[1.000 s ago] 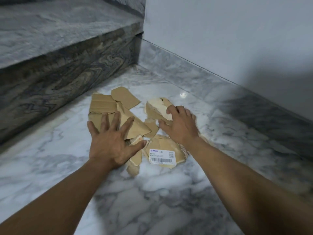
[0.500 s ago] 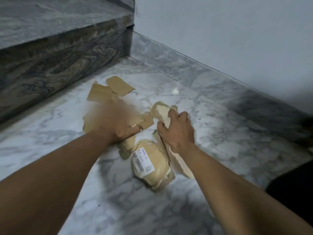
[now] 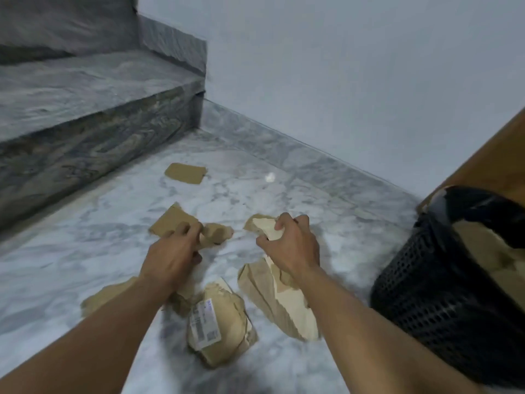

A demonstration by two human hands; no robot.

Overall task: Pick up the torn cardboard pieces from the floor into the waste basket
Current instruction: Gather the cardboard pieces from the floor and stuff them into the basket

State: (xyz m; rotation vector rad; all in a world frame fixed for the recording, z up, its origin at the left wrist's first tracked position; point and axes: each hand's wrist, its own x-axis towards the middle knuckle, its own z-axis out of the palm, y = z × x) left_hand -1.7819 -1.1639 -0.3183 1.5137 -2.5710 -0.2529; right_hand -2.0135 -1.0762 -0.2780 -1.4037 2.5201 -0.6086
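My left hand (image 3: 174,255) grips a bunch of brown torn cardboard pieces (image 3: 173,221) just above the marble floor. My right hand (image 3: 291,245) is closed on a pale torn piece (image 3: 265,224), and a long strip (image 3: 279,305) hangs below it. A crumpled piece with a white barcode label (image 3: 218,322) lies between my forearms. One flat brown piece (image 3: 186,172) lies alone farther back. The black mesh waste basket (image 3: 443,302) stands at the right with cardboard inside it, close to my right forearm.
A dark marble step (image 3: 93,129) rises at the left. A grey wall (image 3: 341,66) with a marble skirting runs along the back. A brown wooden panel (image 3: 494,163) stands behind the basket. Another brown scrap (image 3: 105,297) lies partly under my left forearm.
Both hands went from flat on the pile to closed around pieces and pulled them toward me. The view swung right, which brought the basket into sight. One piece stayed behind at the back.
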